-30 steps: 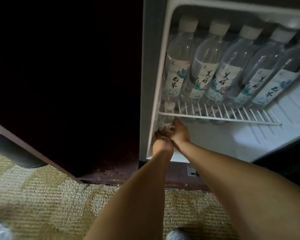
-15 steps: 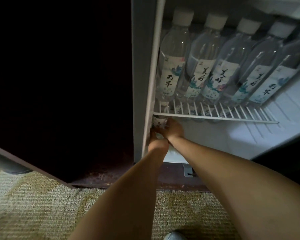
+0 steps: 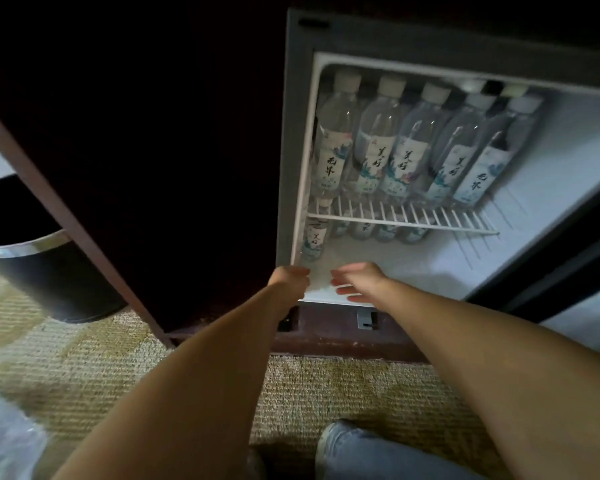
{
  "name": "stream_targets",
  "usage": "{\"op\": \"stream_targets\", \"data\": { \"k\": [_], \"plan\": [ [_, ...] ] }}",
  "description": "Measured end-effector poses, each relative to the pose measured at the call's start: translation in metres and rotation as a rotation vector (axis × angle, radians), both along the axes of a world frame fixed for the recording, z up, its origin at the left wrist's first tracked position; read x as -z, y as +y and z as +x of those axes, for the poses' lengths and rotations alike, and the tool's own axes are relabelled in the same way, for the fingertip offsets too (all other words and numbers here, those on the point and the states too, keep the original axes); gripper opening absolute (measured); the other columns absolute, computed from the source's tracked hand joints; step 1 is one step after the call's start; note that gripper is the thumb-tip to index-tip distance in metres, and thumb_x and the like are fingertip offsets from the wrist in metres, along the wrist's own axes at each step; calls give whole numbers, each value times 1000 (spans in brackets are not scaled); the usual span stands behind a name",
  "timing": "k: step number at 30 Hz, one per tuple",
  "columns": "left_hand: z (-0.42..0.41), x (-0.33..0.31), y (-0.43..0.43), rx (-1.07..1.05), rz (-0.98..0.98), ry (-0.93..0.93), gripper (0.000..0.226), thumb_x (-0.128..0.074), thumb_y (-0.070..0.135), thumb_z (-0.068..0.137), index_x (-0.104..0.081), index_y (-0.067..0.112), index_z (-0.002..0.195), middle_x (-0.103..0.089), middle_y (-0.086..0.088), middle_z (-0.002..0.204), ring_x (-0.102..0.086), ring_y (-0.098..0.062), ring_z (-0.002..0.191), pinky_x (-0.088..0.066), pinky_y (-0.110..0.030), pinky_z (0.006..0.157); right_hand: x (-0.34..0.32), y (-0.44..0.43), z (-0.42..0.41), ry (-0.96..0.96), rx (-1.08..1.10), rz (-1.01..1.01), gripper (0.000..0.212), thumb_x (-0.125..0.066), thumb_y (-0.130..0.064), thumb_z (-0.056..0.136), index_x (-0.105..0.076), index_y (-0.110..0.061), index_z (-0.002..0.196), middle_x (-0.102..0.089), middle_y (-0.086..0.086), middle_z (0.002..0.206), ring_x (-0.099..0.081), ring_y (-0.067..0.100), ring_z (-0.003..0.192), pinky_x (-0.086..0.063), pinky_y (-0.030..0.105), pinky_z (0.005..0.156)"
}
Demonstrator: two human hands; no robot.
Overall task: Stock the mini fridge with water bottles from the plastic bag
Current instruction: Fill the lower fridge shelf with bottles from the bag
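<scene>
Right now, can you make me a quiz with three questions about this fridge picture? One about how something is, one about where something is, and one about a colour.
1. The mini fridge is:
A. shut
B. open
C. lying on its side

2. The lowest left bottle sits:
A. under the wire shelf, by the left wall
B. on top of that shelf
C. outside the fridge

3. The bin is:
A. red
B. yellow
C. black with a silvery rim

Answers:
1 B, because the white inside and the rows of bottles are in plain sight.
2 A, because its label shows just below the shelf's front bar, next to the left wall.
3 C, because its body is dark and a shiny band runs round the top.
</scene>
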State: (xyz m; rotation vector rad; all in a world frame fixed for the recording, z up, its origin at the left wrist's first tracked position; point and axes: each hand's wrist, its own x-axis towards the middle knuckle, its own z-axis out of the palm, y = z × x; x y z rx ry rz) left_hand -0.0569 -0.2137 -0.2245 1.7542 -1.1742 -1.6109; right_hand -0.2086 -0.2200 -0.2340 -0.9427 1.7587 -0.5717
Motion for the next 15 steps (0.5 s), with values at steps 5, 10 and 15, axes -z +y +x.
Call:
{"op": "stream_targets", "data": {
  "k": [5,10,15],
  "plan": [
    [27,-23,39,-229,-19,54,11,-59,-1,88,-68,-2,94,-64,-18,86,-57,-26,76,-45,-35,72,-46,38,-3,-59,5,-46,27,-61,-19,93,-61,-7,117,-68,13,114,-63,19,87,-50,33,87],
    [39,-68,76,-352,-154,50,23,-53,12,92,-63,16,71,-64,-9,83,-60,-23,81,-46,-28,65,-90,85,28,-138,65,-116,26,-61,-17,93,-62,-6,117,-68,13,114,-62,19,89,-51,29,78],
    [48,-102,140,-342,-265,92,14,-52,14,97,-64,8,103,-63,-8,93,-57,-10,67,-43,-21,58,-130,142,64,-266,-7,-165,29,-59,-18,94,-62,-8,121,-69,7,105,-63,17,88,-51,32,87]
  ]
}}
